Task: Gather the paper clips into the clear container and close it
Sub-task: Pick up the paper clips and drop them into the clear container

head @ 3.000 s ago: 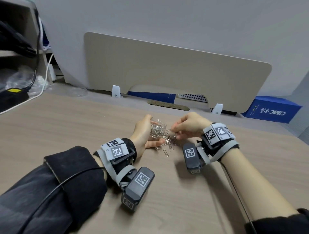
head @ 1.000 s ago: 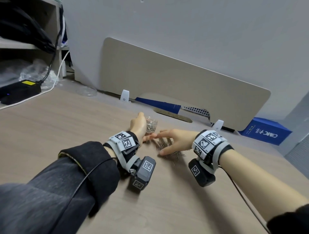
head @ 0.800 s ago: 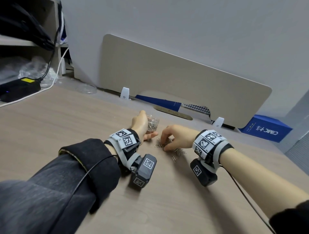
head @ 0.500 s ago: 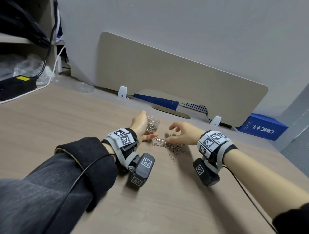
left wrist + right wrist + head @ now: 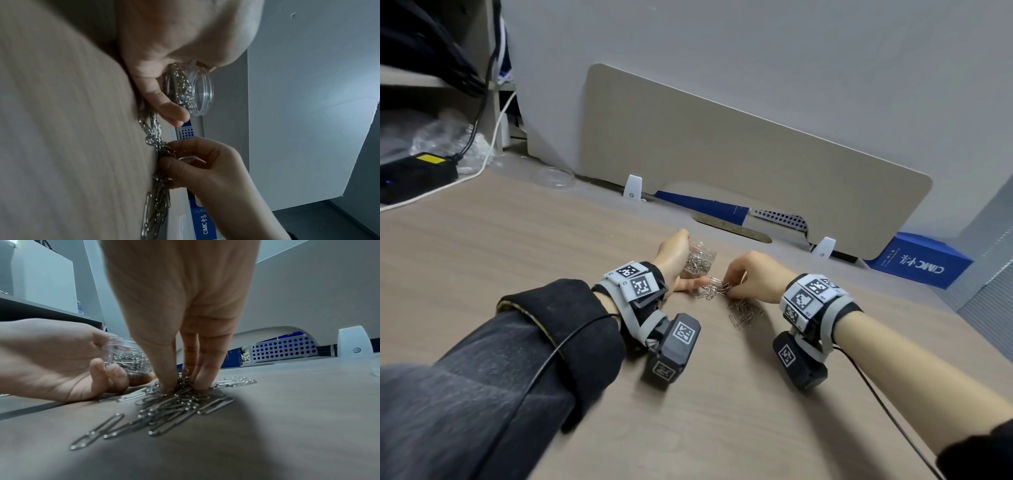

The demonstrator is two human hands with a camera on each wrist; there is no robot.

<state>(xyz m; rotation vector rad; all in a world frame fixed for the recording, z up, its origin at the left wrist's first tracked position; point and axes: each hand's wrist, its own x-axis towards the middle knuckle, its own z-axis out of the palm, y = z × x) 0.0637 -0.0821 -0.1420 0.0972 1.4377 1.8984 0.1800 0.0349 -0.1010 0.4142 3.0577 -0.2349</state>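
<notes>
— While the left hand [image 5: 675, 257] is curled round the jar [image 5: 701, 261], tipping its mouth toward the clips [image 5: 172, 402], how would you say that pile will handle?

— Light, stiff wire, and slippery on the desk [image 5: 517, 260]. They look tangled, so I'd expect a pinch to drag up a clump, with a few dropping off on the way.

— And the right hand [image 5: 755, 277]?

— Thumb and fingers are drawn narrow, tips pressed down into the heap and closing on a bunch. The right wrist view shows that plainly.

— Where best to take hold?

— At the thick middle of the heap, where the wires interlock. The flat strays at the edge, like the lone one nearest the right wrist camera, would probably need sliding or a fingernail.

— The jar itself?

— Thin clear plastic, partly filled already and light. It sits just beside the pile, held at its wall. A clear round piece [image 5: 553, 177], perhaps the lid, lies well apart near the divider [image 5: 722, 147].

— So closing is some way off?

— I'd judge so; plenty of clips remain on the desk.
</notes>
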